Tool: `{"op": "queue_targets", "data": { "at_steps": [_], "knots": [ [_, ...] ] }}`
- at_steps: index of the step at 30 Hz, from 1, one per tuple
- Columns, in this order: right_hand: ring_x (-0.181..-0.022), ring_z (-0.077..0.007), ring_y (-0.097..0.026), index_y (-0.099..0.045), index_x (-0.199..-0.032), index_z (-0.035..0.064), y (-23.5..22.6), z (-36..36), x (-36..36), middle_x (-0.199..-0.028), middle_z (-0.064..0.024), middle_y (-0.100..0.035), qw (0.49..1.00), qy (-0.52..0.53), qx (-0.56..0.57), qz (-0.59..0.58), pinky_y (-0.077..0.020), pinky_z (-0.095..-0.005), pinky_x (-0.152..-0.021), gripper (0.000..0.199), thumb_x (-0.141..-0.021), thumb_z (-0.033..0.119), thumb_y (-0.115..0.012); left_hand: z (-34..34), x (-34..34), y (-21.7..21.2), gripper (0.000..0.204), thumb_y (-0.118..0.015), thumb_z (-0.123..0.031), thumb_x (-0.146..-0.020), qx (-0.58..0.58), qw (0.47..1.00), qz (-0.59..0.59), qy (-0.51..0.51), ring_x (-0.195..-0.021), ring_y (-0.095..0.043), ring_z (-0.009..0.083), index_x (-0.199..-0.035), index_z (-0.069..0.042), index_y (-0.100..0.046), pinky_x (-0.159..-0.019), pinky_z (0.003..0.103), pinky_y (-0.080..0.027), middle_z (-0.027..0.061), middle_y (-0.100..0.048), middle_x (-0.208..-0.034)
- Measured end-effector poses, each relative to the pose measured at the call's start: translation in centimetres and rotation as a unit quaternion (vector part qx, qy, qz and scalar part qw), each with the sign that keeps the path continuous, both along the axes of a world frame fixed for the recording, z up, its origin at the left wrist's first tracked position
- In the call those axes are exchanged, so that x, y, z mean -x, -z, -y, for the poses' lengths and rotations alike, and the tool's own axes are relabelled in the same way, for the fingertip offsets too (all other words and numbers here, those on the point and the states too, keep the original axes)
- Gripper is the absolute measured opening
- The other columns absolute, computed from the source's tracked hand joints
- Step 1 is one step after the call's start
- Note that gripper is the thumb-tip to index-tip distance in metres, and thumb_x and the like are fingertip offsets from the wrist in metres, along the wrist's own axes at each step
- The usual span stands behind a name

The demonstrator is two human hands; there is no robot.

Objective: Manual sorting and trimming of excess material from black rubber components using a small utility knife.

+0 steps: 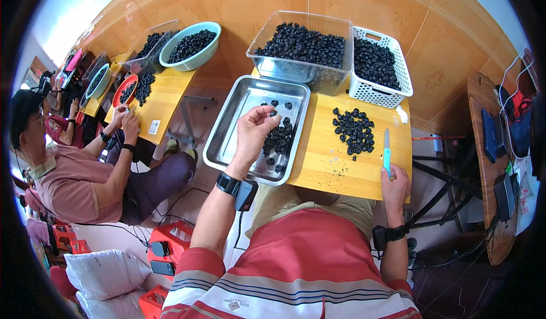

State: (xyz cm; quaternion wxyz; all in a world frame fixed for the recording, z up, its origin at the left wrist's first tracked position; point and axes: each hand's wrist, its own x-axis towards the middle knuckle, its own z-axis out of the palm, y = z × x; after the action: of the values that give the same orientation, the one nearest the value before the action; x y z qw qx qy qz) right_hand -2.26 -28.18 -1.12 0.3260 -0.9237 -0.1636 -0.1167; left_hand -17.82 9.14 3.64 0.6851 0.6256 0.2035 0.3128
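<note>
Over the metal tray (219, 131), my left hand (254, 134) pinches a small black round piece (273, 114) between thumb and fingertips. Similar black pieces (278, 140) lie in the tray beneath and beside this hand. My right hand (396, 185) rests by the table's right front edge, its fingers closed round the blue handle of a small knife (387, 151). The blade points away from me. Left of the knife, a loose pile of black pieces (354, 130) is spread on the yellow table (313, 168), with dark crumbs (338, 172) in front of it.
At the back stand a clear plastic bin (301, 43) and a white perforated basket (384, 71), both full of black pieces. To the left, a person (85, 165) works at another table with a light green basin (190, 46). Red stools (170, 242) stand at lower left.
</note>
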Motion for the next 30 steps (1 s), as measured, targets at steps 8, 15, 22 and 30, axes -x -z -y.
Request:
{"op": "queue_targets", "data": {
  "at_steps": [8,15,22,30],
  "knots": [
    [-0.086,-0.0321,-0.065,-0.072,-0.098,0.0033,-0.1,0.1,0.0,-0.089,-0.0119,-0.067,1.000,-0.005,0.013,-0.004,-0.0498,-0.0426,-0.075,0.025,-0.083,0.022,-0.074,1.3,0.9,0.5,0.025,-0.066,-0.008,-0.097,0.041,0.997,0.061,0.032,-0.099,-0.069,0.0159,-0.120,0.001,-0.062,-0.091,0.031,-0.057,0.0088,-0.070,-0.108],
    [-0.087,-0.0317,-0.065,-0.073,-0.098,0.0046,0.0,0.2,0.1,-0.090,-0.0119,-0.068,1.000,-0.003,0.018,-0.007,-0.0499,-0.0431,-0.076,0.024,-0.083,0.024,-0.073,1.7,1.5,0.5,0.023,-0.062,-0.008,-0.099,0.014,0.996,0.053,0.065,-0.101,-0.068,0.0161,-0.120,0.001,-0.061,-0.092,0.030,-0.057,0.0075,-0.069,-0.111],
    [-0.087,-0.0322,-0.065,-0.073,-0.097,0.0062,0.1,0.2,0.2,-0.089,-0.0118,-0.067,1.000,0.009,0.011,0.011,-0.0500,-0.0436,-0.076,0.022,-0.083,0.023,-0.073,1.1,1.9,1.2,0.013,-0.062,-0.006,-0.099,-0.037,0.996,0.017,0.081,-0.099,-0.068,0.0154,-0.111,-0.001,-0.060,-0.091,0.029,-0.056,0.0080,-0.069,-0.109],
    [-0.085,-0.0329,-0.066,-0.072,-0.097,0.0069,0.3,0.3,0.2,-0.088,-0.0117,-0.067,1.000,0.004,0.010,0.024,-0.0500,-0.0447,-0.074,0.021,-0.083,0.023,-0.073,0.2,2.0,1.6,0.013,-0.062,-0.001,-0.097,-0.157,0.985,-0.065,0.020,-0.091,-0.064,0.0089,-0.110,0.000,-0.062,-0.082,0.023,-0.052,0.0024,-0.067,-0.098]
  ]
}}
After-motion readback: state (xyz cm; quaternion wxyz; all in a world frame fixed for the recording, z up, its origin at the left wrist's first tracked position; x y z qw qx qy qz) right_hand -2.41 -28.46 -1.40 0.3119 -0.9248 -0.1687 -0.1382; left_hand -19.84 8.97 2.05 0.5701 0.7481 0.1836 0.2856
